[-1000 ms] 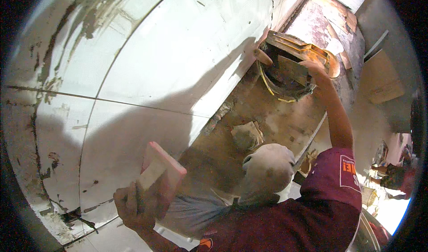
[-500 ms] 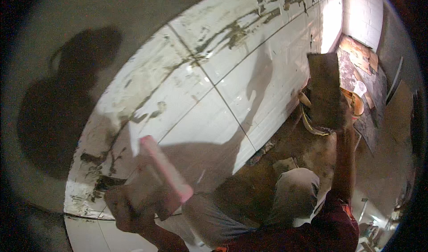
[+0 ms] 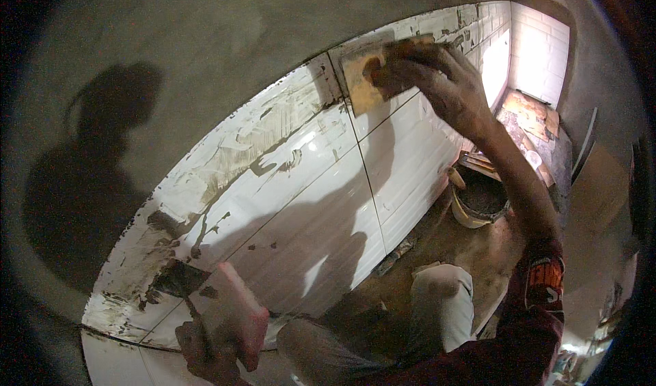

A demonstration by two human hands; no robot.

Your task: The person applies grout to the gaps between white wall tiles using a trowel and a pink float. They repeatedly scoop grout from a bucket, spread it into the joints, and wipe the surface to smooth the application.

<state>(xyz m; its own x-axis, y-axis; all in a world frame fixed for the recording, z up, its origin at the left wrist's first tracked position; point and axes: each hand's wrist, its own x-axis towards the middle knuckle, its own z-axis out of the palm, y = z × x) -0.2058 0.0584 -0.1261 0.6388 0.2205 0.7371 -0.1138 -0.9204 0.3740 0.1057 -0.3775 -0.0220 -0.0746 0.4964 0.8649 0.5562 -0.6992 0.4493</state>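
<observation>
My right hand grips a flat, yellowish rectangular pad smeared with dark paste. It lies against the white wall tiles near their upper edge, across a vertical joint. Low on the left, my left hand is closed round a block with a pink-red edge. A dark flat blade on a thin shaft also seems to come from that hand; its grip is in shadow. Grey paste streaks the upper row of tiles and some of the joints.
A bucket of dark paste, with a handle-like piece at its rim, stands on the floor right of the tiles. My knees are bent below it. Stained boards lie farther back. Bare grey wall rises above the tiles.
My right hand has swung from over the bucket up and left onto the upper tiles, with the pad in it. My left hand has dropped slightly, still holding the pink-edged block.
</observation>
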